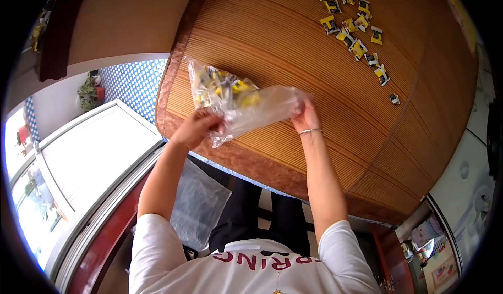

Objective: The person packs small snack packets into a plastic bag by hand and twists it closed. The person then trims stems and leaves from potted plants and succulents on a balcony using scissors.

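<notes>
A clear plastic bag (251, 113) lies tilted over the near left part of the mat-covered bed (272, 42), stretched between my two hands. Small yellow-and-black packets (225, 87) fill its far left end. My left hand (201, 126) is closed on the bag's near left side. My right hand (306, 113), with a bracelet at the wrist, pinches the bag's right end. Several loose packets of the same kind (359, 49) lie scattered at the far right of the mat.
Below the bed's near edge, another clear plastic bag (196, 202) lies beside my legs. A white panel (99, 152) and a window (31, 189) are on the left, with a potted plant (89, 92) beyond. A cabinet with items (429, 247) stands at the lower right.
</notes>
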The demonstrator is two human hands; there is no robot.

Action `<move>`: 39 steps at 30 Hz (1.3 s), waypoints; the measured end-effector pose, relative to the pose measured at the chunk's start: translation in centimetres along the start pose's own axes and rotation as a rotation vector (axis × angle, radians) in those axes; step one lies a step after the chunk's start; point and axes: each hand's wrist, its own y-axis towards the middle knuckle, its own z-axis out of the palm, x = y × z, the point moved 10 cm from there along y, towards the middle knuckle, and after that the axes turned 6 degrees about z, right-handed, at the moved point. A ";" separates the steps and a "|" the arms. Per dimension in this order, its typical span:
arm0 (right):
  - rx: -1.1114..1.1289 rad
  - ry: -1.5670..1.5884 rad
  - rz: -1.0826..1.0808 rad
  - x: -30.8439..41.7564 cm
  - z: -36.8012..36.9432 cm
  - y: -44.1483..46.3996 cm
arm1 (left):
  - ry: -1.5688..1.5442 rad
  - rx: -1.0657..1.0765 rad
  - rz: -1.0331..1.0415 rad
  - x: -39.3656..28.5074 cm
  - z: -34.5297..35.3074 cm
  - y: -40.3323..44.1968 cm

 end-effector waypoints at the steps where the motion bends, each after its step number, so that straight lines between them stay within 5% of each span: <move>1: -0.079 -0.078 -0.015 0.5 -0.8 0.0 | -0.225 -0.112 0.003 -0.8 -0.4 0.7; 3: -0.242 -0.225 -0.017 1.1 -1.8 -0.5 | -0.606 -0.154 0.074 -3.1 -0.9 2.4; 6: -0.203 -0.407 0.264 -0.4 -3.8 -1.1 | -0.883 -0.146 0.227 -5.2 -3.4 6.0; 10: 0.289 0.132 0.375 -1.7 2.6 -2.2 | -1.020 0.253 0.259 -6.8 -1.8 10.0; 12: 0.251 0.229 0.241 -0.2 1.2 -0.4 | -1.022 0.471 0.223 -7.4 0.5 10.9; 14: 0.215 0.329 0.104 0.7 -1.6 2.0 | -0.707 0.073 0.172 -6.0 -1.4 13.0; 16: -0.045 0.067 0.005 1.8 -4.5 2.7 | -0.172 -0.430 0.164 -7.4 -4.2 11.8; 17: -0.173 -0.115 -0.063 3.2 -5.9 2.4 | 0.372 -0.499 0.251 -9.3 -6.0 11.4; 18: -0.302 -0.296 -0.131 4.9 -5.6 1.4 | 0.633 -0.607 0.508 -12.8 -4.7 9.5; 20: -0.685 -0.852 -0.723 10.1 1.6 -1.9 | 1.156 -0.790 1.044 -18.2 2.7 3.5; 22: -0.639 -1.437 -1.137 11.2 10.3 -3.4 | 1.202 -0.267 1.093 -15.9 9.1 4.8; 23: -0.375 -1.733 -1.233 9.8 13.8 -3.0 | 1.308 -0.147 1.083 -14.8 11.6 5.1; 25: -0.110 -2.056 -0.945 6.8 12.6 1.1 | 1.508 0.101 1.080 -12.7 16.0 5.7; 26: -0.134 -2.057 -0.583 5.2 9.0 4.5 | 1.751 0.199 0.617 -9.9 14.3 7.4; 28: -0.072 -1.875 -0.575 5.2 11.0 2.9 | 1.822 0.122 0.524 -9.2 12.1 6.6; 32: -0.134 -1.524 -0.802 7.7 11.7 1.5 | 1.538 0.022 0.582 -11.0 10.7 6.9; 34: -0.247 -1.574 -0.714 8.8 8.4 4.0 | 1.676 -0.129 0.559 -11.1 10.3 9.6; 37: -0.311 -1.444 -0.767 11.5 5.8 2.9 | 1.602 -0.030 0.475 -12.9 14.0 11.0; 39: -0.403 -1.320 -0.793 16.1 2.8 0.1 | 1.639 0.040 0.623 -13.3 17.5 13.0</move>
